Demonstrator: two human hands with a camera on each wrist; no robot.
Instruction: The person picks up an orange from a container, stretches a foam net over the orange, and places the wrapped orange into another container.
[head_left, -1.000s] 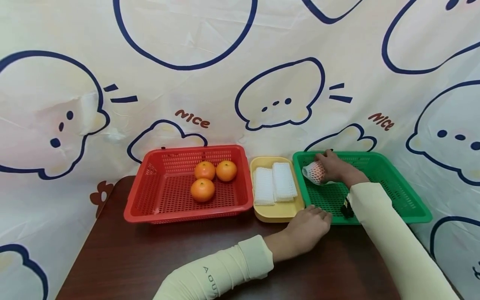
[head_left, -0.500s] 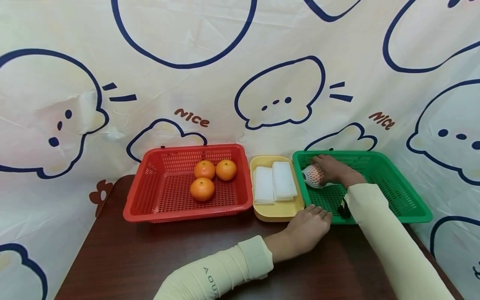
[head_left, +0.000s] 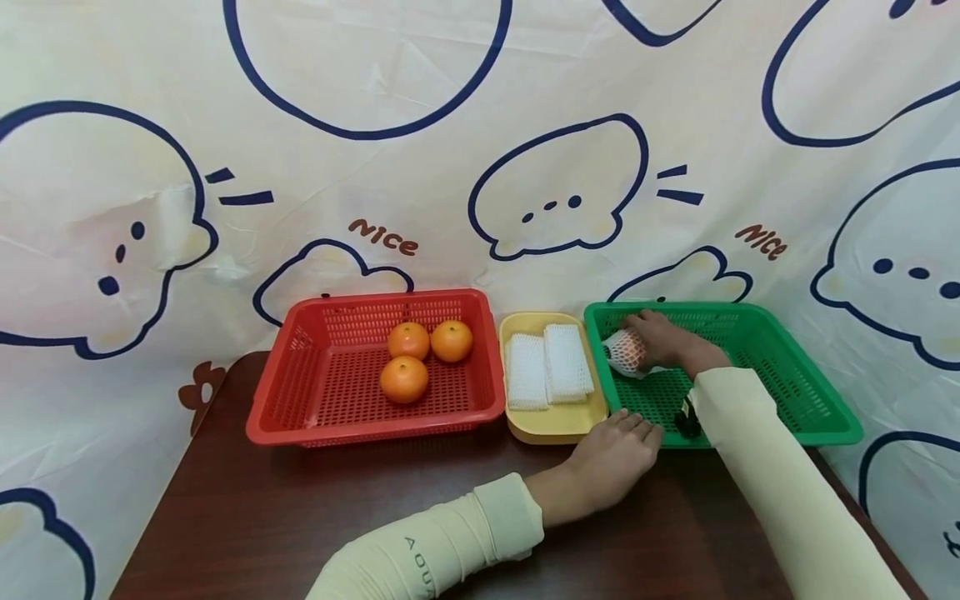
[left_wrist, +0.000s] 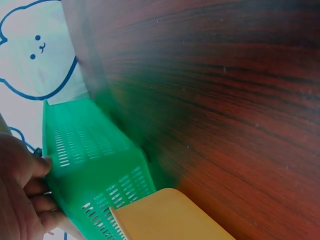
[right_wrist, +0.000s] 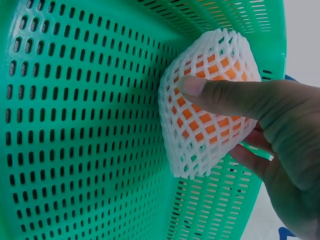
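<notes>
My right hand (head_left: 660, 337) holds an orange in a white foam net sleeve (right_wrist: 212, 110) inside the green plastic basket (head_left: 795, 375), at its back left corner. The thumb lies across the net, and the fingers reach round the far side, partly hidden. My left hand (head_left: 618, 454) grips the near rim of the green basket close to its left corner. In the left wrist view, that hand's thumb and curled fingers (left_wrist: 44, 202) are at the basket's rim.
A red basket (head_left: 258, 417) on the left holds three bare oranges (head_left: 405, 379). Between the baskets, a yellow tray (head_left: 555, 429) bears folded white foam nets (head_left: 567, 360). All stand on a dark wooden table (head_left: 337, 492) before a printed cloth backdrop (head_left: 420, 183).
My right hand has shifted slightly left and lower with the netted orange in the green basket, then stayed there. The left hand has kept its place on the rim.
</notes>
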